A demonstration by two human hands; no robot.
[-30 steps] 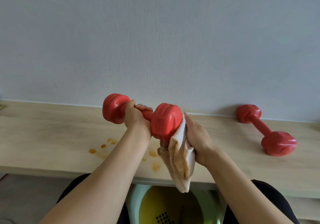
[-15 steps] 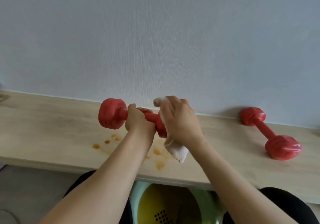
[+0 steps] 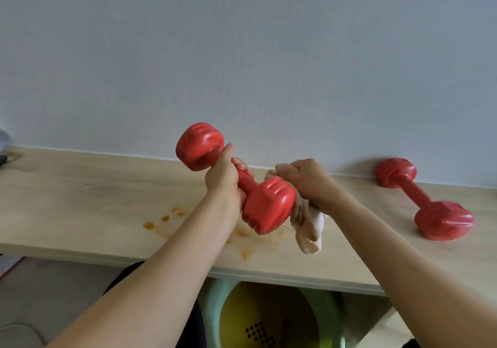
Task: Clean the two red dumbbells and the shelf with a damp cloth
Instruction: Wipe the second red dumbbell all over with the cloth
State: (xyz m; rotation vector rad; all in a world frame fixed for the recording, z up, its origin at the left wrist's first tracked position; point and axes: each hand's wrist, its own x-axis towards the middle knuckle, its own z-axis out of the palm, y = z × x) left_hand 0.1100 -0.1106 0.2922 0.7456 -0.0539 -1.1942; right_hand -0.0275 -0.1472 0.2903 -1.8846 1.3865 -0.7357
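My left hand (image 3: 223, 181) grips the handle of a red dumbbell (image 3: 265, 205) and holds it tilted above the shelf, one head up at the far left, the other low and near me. Against the right side of that near head, my right hand (image 3: 309, 179) presses a cream cloth (image 3: 309, 226), whose stained end hangs down below. The second red dumbbell (image 3: 427, 208) lies on the pale wooden shelf (image 3: 80, 208) at the right, untouched. Orange stains (image 3: 164, 218) spot the shelf under the lifted dumbbell.
A grey-white wall rises right behind the shelf. Below the shelf's front edge stands a pale green basin (image 3: 212, 302) with a yellow strainer (image 3: 269, 320) inside, between my knees. A dark object (image 3: 2, 159) pokes in at the shelf's far left.
The dumbbell has tipped from level to slanted, its left head raised and its right head swung toward me. My right hand with the cloth slid from the top of that head to its right side.
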